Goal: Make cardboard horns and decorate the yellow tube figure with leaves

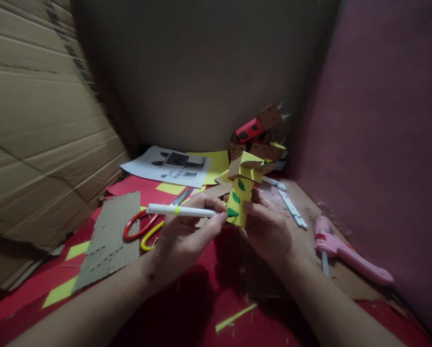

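My left hand [187,233] grips a white marker [179,210] with a yellow band, its tip touching a yellow paper-covered box figure [240,195] that bears green leaf shapes. My right hand [268,226] holds that yellow figure upright from its right side. The figure has a cardboard top piece [248,166]. Both hands hover above red paper [201,289] on the floor.
Red-and-yellow-handled scissors [145,229] lie left of my hands beside a torn corrugated cardboard piece [109,241]. A pink glue gun [346,253] and white pens [291,207] lie at right. Another red and cardboard figure [261,130] stands behind. A printed sheet [168,166] lies at the back; cardboard walls surround.
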Action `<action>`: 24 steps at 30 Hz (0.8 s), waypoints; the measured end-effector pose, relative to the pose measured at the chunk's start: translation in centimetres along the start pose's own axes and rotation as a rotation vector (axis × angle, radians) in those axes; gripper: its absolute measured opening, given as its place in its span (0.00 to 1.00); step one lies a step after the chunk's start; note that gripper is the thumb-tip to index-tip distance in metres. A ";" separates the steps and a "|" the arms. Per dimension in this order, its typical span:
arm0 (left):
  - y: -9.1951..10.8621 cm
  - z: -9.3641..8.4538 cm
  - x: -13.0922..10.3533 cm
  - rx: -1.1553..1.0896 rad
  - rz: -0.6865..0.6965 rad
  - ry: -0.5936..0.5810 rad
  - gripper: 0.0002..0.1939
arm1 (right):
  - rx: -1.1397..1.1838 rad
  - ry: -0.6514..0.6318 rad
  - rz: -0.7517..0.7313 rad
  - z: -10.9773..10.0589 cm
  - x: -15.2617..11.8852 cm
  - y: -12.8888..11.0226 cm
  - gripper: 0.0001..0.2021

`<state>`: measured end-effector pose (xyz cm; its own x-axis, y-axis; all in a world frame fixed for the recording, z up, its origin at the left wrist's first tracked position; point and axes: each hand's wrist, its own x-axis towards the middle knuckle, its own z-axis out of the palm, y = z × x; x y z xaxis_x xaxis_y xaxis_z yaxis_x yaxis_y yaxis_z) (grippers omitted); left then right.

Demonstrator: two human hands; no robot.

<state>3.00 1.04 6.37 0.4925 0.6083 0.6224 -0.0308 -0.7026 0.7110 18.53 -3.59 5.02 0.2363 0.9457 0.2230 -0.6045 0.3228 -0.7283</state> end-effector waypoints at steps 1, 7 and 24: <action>0.0 0.0 0.0 0.003 -0.004 -0.008 0.03 | 0.001 -0.001 -0.004 0.0 0.0 0.0 0.14; 0.1 0.0 0.2 -0.020 -0.037 0.019 0.03 | 0.007 -0.008 -0.011 -0.2 0.0 0.0 0.14; 0.6 -0.1 0.4 -0.109 -0.079 0.104 0.03 | 0.042 -0.068 0.058 -0.4 -0.1 -0.6 0.13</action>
<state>3.12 0.89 7.14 0.4045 0.6989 0.5898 -0.0925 -0.6104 0.7867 19.20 -3.94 5.13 0.1488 0.9627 0.2259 -0.6477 0.2675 -0.7134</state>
